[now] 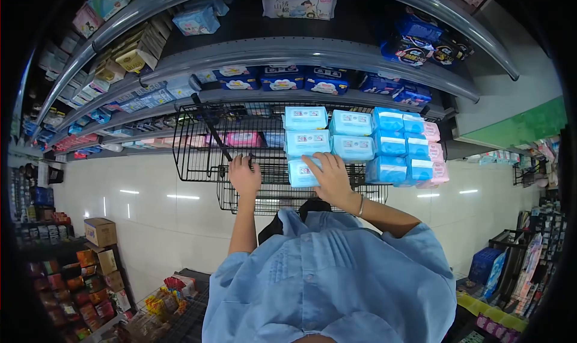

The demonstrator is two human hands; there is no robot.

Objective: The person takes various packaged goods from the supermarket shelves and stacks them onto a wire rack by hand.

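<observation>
In the head view, my right hand [330,177] lies palm down on a light-blue, rectangular soft-plastic pack [300,174] with a printed label, at the near edge of a black wire rack [191,146], about midway along it. That grip is fanned wide across the pack's top; I cannot tell whether it bears any weight. Two matching packs stretch behind mine towards the rack's far edge, and just to their right sits a second column of light-blue packs [353,147]. Next, nearer the right end, come deeper-blue plastic packs with white bands [389,146], then pale-pink plastic packs [436,152] closing the row at the right edge. My left hand [245,173] is at the rack's near edge, left of the packs, its fingertips by the lower end of a slanting black bar [211,126]; I cannot tell whether that grip is closed on it. Beyond the far edge, grey metal shelving [258,55] carries dark-blue packs [282,78].
</observation>
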